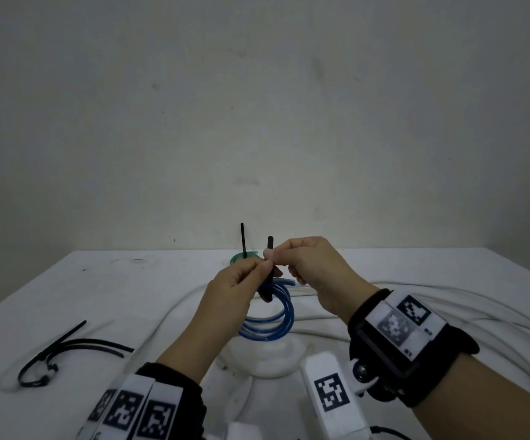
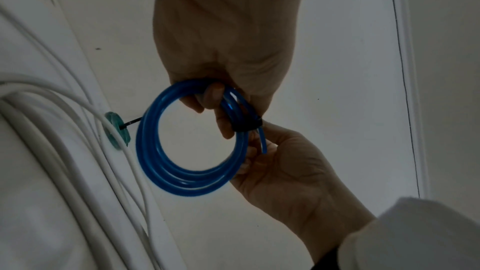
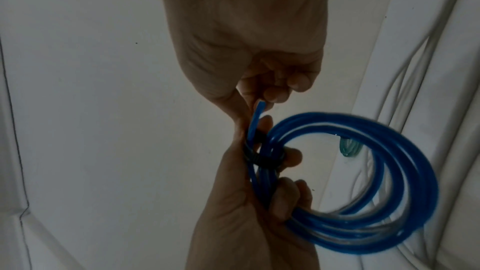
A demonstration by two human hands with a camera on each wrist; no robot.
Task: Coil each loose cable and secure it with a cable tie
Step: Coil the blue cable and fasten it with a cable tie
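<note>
A coiled blue cable (image 1: 271, 322) hangs in the air above the white table (image 1: 130, 290), between both hands. My left hand (image 1: 258, 265) grips the coil's upper part, its fingers (image 2: 214, 98) curled round the strands (image 2: 187, 174). A black cable tie (image 2: 248, 125) wraps the bundle there, and its tail (image 1: 270, 244) points up. My right hand (image 1: 271, 257) pinches that tail; its other fingers (image 3: 283, 87) are curled. The blue coil (image 3: 389, 171) and the tie band (image 3: 262, 159) show in the right wrist view, with one cut cable end (image 3: 257, 118) poking out.
A small green coil (image 1: 241, 258) with an upright black tie lies at the table's far side. Loose black cable ties (image 1: 66, 347) lie at the front left. Long white cables (image 1: 447, 300) sprawl over the middle and right. A white marker block (image 1: 330, 398) is near me.
</note>
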